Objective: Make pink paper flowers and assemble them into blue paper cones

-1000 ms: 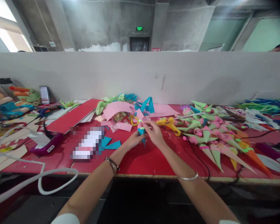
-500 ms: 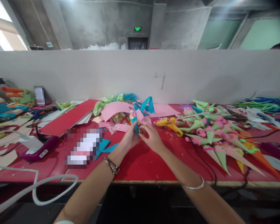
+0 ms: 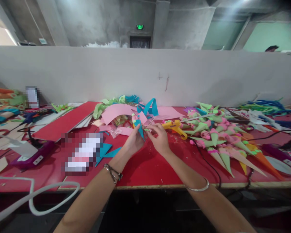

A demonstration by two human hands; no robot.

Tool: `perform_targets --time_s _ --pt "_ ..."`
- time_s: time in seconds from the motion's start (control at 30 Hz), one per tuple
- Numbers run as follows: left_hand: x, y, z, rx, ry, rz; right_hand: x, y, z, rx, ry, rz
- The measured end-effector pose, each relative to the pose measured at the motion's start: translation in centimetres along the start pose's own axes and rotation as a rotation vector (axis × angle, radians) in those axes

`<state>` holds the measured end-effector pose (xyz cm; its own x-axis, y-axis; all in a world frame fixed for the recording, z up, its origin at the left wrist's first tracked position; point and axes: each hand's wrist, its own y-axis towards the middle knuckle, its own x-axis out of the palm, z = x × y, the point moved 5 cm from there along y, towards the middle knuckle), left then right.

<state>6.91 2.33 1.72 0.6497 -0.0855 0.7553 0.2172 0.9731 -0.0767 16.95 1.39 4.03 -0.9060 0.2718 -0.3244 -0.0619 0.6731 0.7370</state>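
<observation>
A small blue paper cone [image 3: 140, 127] with a pink and green top is held over the red table [image 3: 145, 168], tip pointing down. My left hand [image 3: 133, 142] is closed round its side. My right hand [image 3: 160, 139] pinches a small green bit at the cone's right edge. A yellow glue gun [image 3: 176, 127] lies just right of my right hand. Blue paper pieces [image 3: 106, 150] lie flat to the left of my left hand.
A heap of finished green, pink and orange cones [image 3: 223, 139] fills the right side. Pink sheets and blue strips [image 3: 126, 113] lie behind the hands. A purple device [image 3: 31, 155] and a white cable [image 3: 38, 200] sit at left. A grey partition [image 3: 145, 74] runs along the back.
The cone was raised and turned between my hands, then lowered a little with its tip down. Both hands stayed together on it. The camera shifted slightly to the right.
</observation>
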Motion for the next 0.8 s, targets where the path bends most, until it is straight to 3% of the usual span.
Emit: perform_targets --time_s 0.2,0.47,0.8 --pt "0.1 -0.2 -0.2 -0.053 0.036 -0.059 -0.3 0.1 0.9 0.091 0.135 0.045" --pt "-1.7 0.9 -0.1 0.070 0.229 0.104 0.0 -0.1 1.5 0.162 0.165 0.005" --pt "-1.6 0.8 -0.7 -0.036 0.220 0.004 0.6 0.1 2.0 0.213 0.308 -0.050"
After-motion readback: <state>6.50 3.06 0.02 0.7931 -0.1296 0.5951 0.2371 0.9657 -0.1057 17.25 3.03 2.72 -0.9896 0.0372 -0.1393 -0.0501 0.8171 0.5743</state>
